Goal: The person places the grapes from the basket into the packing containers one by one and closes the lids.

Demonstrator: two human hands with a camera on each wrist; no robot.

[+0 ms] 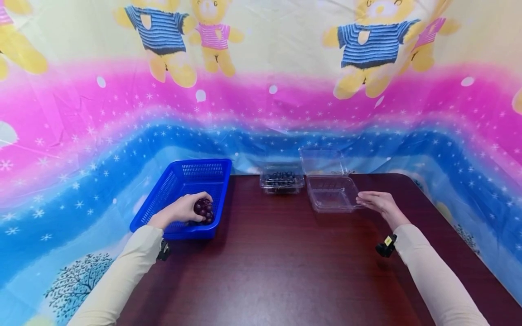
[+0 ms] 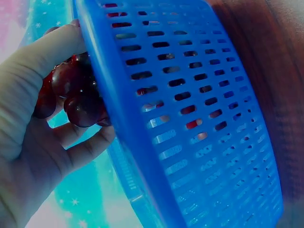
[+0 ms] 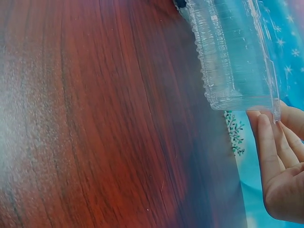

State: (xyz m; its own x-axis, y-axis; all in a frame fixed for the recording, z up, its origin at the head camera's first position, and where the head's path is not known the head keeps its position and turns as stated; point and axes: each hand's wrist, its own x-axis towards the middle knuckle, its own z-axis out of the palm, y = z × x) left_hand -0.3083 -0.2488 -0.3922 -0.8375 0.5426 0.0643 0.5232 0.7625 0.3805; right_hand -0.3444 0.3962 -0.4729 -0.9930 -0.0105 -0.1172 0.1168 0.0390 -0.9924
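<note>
My left hand curls round a bunch of dark red grapes at the near right corner of a blue plastic basket. In the left wrist view the grapes sit between thumb and fingers, close against the basket's rim; part of the bunch is hidden behind its slotted wall. At the right, an open clear plastic clamshell box stands with its lid raised at the back. My right hand pinches the rim at its right side, with fingertips on both sides of the edge in the right wrist view.
A second clear box with dark round fruit inside stands left of the open clamshell, near the back edge. Everything rests on a dark red-brown wooden table. A patterned cloth with bears hangs behind and along the sides.
</note>
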